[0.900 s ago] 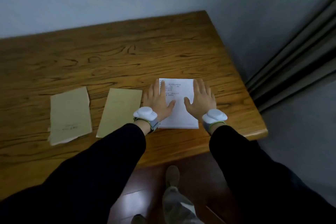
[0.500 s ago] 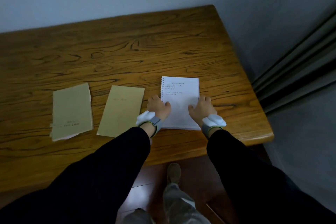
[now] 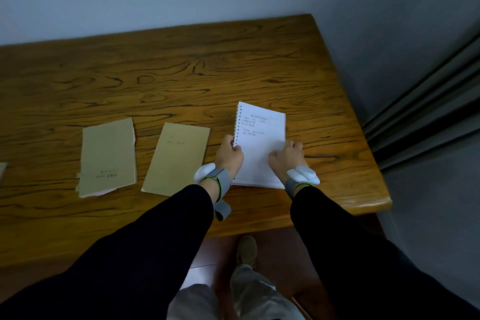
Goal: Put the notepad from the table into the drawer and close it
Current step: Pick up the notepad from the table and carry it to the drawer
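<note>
A white spiral-bound notepad point(image 3: 259, 138) with handwriting on its top page is near the right end of the wooden table point(image 3: 181, 73). Its far end tilts up off the wood. My left hand point(image 3: 230, 154) grips its left, spiral edge, thumb on the page. My right hand point(image 3: 287, 156) grips its right edge, fingers curled around it. Both wrists carry white devices on grey straps. No drawer is in view.
Two tan booklets lie flat to the left of the notepad, one point(image 3: 176, 158) close by, the other point(image 3: 107, 156) farther left. A sliver of another item point(image 3: 2, 169) shows at the left border. A grey wall and dark curtain point(image 3: 428, 101) stand right. My feet are below the table's front edge.
My hands slid back from lying flat on the page to the notepad's side edges and closed on them. The notepad's far end has lifted off the table.
</note>
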Motion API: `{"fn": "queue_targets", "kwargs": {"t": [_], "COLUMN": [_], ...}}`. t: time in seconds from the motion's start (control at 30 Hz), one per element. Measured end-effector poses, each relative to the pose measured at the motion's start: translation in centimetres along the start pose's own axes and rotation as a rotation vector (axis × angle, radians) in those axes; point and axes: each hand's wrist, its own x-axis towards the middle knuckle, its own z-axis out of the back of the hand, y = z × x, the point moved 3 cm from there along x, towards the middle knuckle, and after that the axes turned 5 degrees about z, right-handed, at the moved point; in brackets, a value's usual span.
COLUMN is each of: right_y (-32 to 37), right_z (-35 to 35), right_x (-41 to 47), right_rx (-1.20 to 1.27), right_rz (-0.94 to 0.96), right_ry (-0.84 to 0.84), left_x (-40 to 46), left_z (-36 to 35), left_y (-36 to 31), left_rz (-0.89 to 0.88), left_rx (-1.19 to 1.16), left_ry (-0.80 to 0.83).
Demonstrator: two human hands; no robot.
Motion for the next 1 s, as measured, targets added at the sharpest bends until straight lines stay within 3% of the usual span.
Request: {"fn": "queue_targets", "kwargs": {"t": [0.1, 0.27, 0.63, 1.0], "right_y": [1.7, 5.3, 14.4, 16.2], "right_z": [0.0, -1.6, -7.6, -9.3], "right_x": [0.0, 0.0, -4.0, -5.0], "right_rx": [0.116, 0.292, 0.290, 0.192], "right_rz": [-0.019, -0.041, -0.003, -0.192], "right_ry": [-0.019, 0.162, 0.268, 0.184], "left_x": [0.1, 0.5, 2.6, 5.9], "left_z": [2.0, 6.7, 16.7, 18.0], "left_y": [0.2, 1.9, 8.4, 9.7], "left_rz": [-0.025, -0.019, 0.062, -0.033], "left_rx": [-0.050, -0.101, 0.031, 0.179], "left_ry": [-0.047, -0.081, -0.162, -0.039]}}
